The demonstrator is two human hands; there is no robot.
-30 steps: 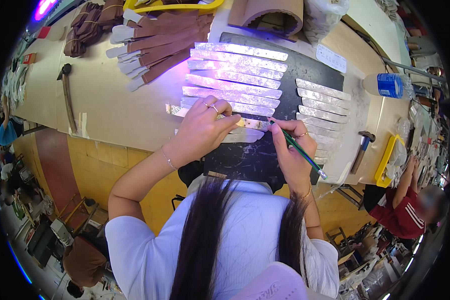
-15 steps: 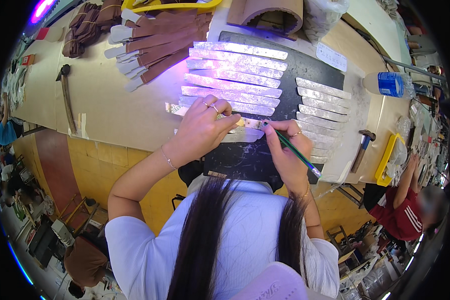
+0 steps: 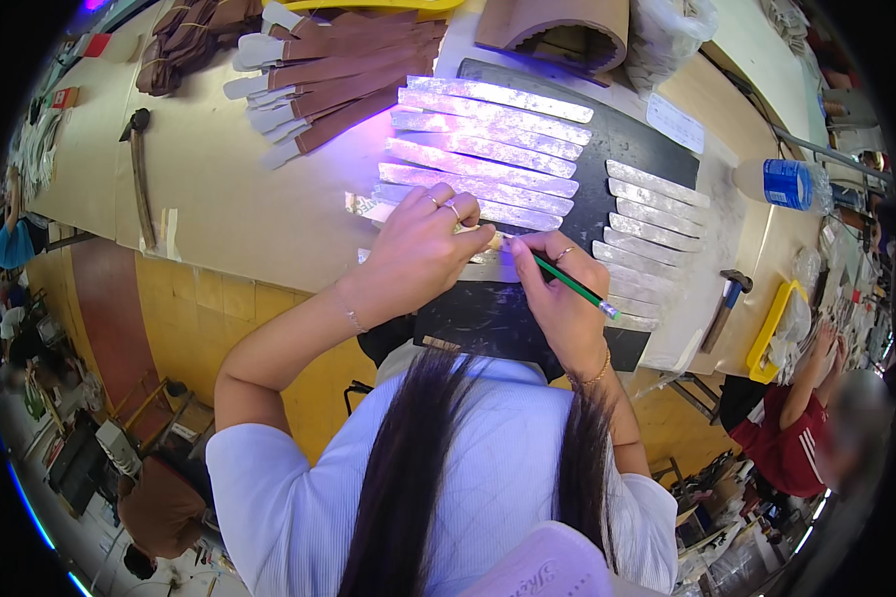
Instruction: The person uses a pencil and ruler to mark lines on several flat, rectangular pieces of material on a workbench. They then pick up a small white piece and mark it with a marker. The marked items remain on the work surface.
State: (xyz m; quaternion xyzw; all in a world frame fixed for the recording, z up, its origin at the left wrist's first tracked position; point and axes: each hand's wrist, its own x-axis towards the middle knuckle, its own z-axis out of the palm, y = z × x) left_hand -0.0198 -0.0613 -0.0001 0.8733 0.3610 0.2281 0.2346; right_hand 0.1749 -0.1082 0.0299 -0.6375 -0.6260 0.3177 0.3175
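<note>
My left hand [image 3: 420, 239] is closed, its fingertips pressing down on a narrow pale strip with printed marks [image 3: 361, 205]. The strip lies across the lower end of a row of silvery strips [image 3: 488, 179] on a black mat [image 3: 488, 318]. My right hand [image 3: 565, 294] pinches a green pencil [image 3: 575, 286], its eraser end pointing down to the right. The pencil's point is close to my left fingertips, at the pale strip. Both hands cover most of that strip and the silvery piece below it.
Right of the hands lies a second column of silvery strips [image 3: 652, 229]. Brown strips with white ends [image 3: 343, 75] are fanned out at the far left. Hammers lie at left [image 3: 139, 179] and right [image 3: 729, 303]. A blue-labelled bottle [image 3: 786, 184] and yellow tray [image 3: 775, 333] are at right.
My right hand and the pencil have moved left along the pale strip, closer to my left hand. The left hand still presses the strip. The whole view has shifted slightly.
</note>
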